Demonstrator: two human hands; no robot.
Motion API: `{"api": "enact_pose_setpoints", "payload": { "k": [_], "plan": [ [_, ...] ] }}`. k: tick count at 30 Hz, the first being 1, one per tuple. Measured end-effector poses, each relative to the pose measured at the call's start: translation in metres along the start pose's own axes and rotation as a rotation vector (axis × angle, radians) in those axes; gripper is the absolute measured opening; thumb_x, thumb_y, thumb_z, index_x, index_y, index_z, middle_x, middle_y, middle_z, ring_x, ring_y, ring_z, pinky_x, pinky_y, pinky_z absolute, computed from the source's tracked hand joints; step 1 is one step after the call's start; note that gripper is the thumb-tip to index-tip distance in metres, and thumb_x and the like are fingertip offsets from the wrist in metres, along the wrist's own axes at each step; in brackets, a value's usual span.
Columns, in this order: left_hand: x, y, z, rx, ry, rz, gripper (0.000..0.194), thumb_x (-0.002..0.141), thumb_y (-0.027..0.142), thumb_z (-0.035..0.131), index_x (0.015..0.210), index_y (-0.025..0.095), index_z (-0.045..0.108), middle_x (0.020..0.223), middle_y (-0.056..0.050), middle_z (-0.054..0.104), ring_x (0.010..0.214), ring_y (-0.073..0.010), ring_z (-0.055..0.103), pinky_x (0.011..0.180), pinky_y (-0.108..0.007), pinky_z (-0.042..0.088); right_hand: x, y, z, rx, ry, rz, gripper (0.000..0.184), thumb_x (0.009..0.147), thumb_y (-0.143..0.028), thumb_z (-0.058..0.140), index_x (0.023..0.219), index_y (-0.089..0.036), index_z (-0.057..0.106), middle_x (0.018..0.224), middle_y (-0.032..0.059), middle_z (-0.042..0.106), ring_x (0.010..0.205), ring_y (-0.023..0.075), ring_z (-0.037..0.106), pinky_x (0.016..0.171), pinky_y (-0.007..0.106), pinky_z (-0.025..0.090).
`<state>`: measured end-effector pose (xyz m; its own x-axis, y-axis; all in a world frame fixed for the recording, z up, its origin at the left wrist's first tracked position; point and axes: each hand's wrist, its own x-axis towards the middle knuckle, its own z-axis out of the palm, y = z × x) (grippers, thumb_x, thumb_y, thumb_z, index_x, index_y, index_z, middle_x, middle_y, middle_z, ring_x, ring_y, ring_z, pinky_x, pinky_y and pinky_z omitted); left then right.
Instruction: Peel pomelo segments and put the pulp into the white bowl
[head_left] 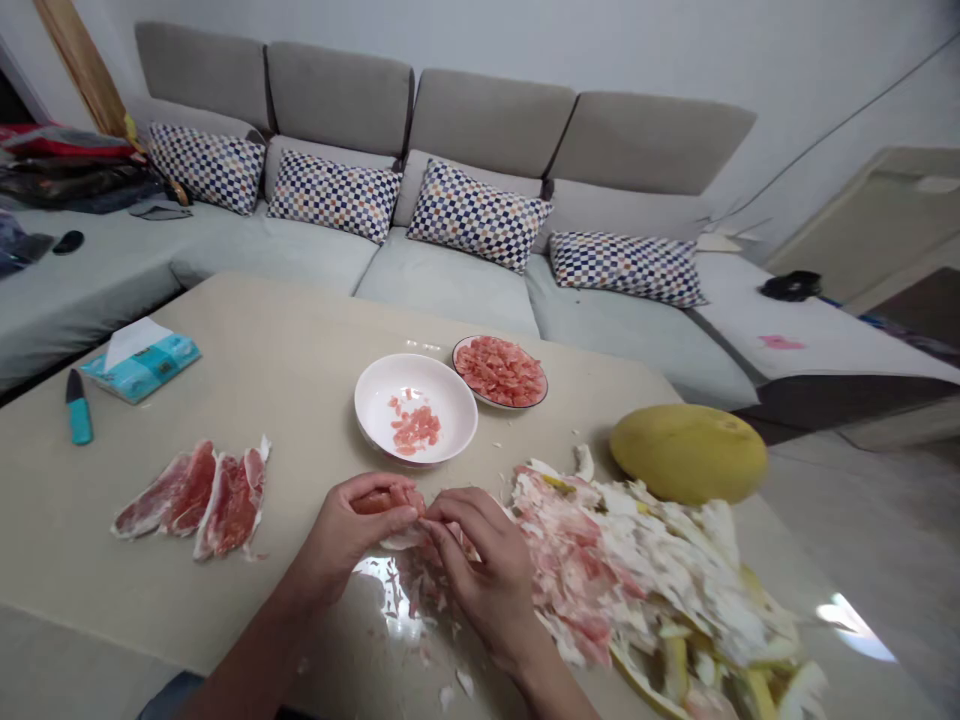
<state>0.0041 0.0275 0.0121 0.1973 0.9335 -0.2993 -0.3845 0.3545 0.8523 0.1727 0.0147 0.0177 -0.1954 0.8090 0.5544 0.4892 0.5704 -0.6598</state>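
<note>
Right now, seen from the head camera, the person's left hand (346,530) and right hand (480,565) are both closed around a pink pomelo segment (379,503). Their fingers are curling over it, and they are gripping it just above the beige tabletop (225,330), with a scrap of pale membrane hanging beneath. Just beside the right hand, a heap of torn pith and pink membrane (622,570) is spreading across the tabletop, and a yellow-green pomelo (688,454) is sitting behind it. Ahead of the hands, a white bowl (414,385) is holding a small pile of pink pulp (415,428), while a dark-rimmed plate (465,350) heaped with pulp is sitting just beside it. Further left, membrane-covered segments (191,500) are lying in a row, well apart from a teal-handled knife (79,407) and a tissue box (140,360). Beyond the tabletop, a grey sofa (450,285) is carrying checked cushions (476,215).
</note>
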Motion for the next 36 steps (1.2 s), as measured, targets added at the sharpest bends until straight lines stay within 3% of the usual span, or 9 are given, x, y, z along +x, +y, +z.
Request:
{"api": "enact_pose_setpoints", "payload": {
  "k": [7,12,16,19,25,30,36],
  "plan": [
    [-0.002,-0.003,0.004,-0.117,-0.082,0.022,0.02,0.068,0.024,0.083,0.081,0.015,0.071,0.074,0.0,0.068,0.07,-0.0108,0.061,0.068,-0.02,0.048,-0.006,-0.005,0.008,-0.068,0.078,-0.125,0.019,0.086,-0.002,0.053,0.09,-0.019,0.059,0.081,0.0055,0.063,0.075,0.019,0.056,0.069,0.034,0.045],
    [-0.003,-0.004,0.004,-0.216,-0.106,-0.034,0.022,0.071,0.026,0.081,0.087,0.017,0.07,0.081,-0.001,0.069,0.073,-0.0117,0.063,0.071,-0.022,0.05,-0.005,-0.004,0.009,-0.054,0.126,-0.198,0.025,0.085,0.002,0.053,0.095,-0.02,0.06,0.083,0.0047,0.064,0.076,0.0177,0.057,0.071,0.032,0.045],
    [-0.002,-0.004,0.003,-0.107,-0.113,0.028,0.025,0.071,0.027,0.082,0.092,0.018,0.071,0.086,-0.002,0.072,0.081,-0.0138,0.066,0.075,-0.022,0.051,-0.002,-0.002,0.005,0.104,0.054,0.065,0.017,0.083,-0.011,0.066,0.094,-0.022,0.059,0.087,0.0027,0.061,0.078,0.0178,0.057,0.069,0.031,0.047],
    [-0.001,-0.005,0.003,0.055,-0.108,0.101,0.024,0.076,0.031,0.077,0.095,0.018,0.072,0.088,-0.004,0.074,0.087,-0.0169,0.068,0.079,-0.023,0.051,-0.001,0.003,0.003,0.163,-0.012,0.238,0.028,0.078,-0.021,0.074,0.101,-0.023,0.058,0.093,0.0027,0.06,0.078,0.0177,0.057,0.067,0.029,0.047],
    [0.0,-0.004,0.003,0.153,-0.088,0.116,0.023,0.076,0.034,0.075,0.093,0.018,0.073,0.089,-0.005,0.076,0.086,-0.0186,0.069,0.077,-0.025,0.053,0.002,0.004,-0.003,0.165,-0.119,0.328,0.023,0.082,-0.024,0.072,0.106,-0.024,0.068,0.09,0.0027,0.067,0.079,0.0177,0.06,0.071,0.029,0.046],
    [0.0,-0.001,0.003,0.152,-0.077,0.071,0.029,0.065,0.024,0.084,0.089,0.02,0.07,0.083,-0.001,0.075,0.083,-0.0166,0.07,0.076,-0.023,0.053,0.006,0.0,-0.013,0.26,-0.136,0.384,0.012,0.081,-0.03,0.073,0.09,-0.022,0.074,0.084,0.0032,0.069,0.076,0.0172,0.062,0.065,0.027,0.046],
    [-0.001,-0.001,-0.001,0.122,-0.067,0.067,0.021,0.071,0.026,0.08,0.088,0.019,0.071,0.086,-0.001,0.074,0.083,-0.0153,0.069,0.076,-0.023,0.053,0.006,0.006,-0.016,0.416,-0.129,0.527,0.013,0.083,-0.032,0.069,0.083,-0.02,0.075,0.086,0.0051,0.07,0.077,0.0174,0.065,0.067,0.027,0.05]
  ]
}}
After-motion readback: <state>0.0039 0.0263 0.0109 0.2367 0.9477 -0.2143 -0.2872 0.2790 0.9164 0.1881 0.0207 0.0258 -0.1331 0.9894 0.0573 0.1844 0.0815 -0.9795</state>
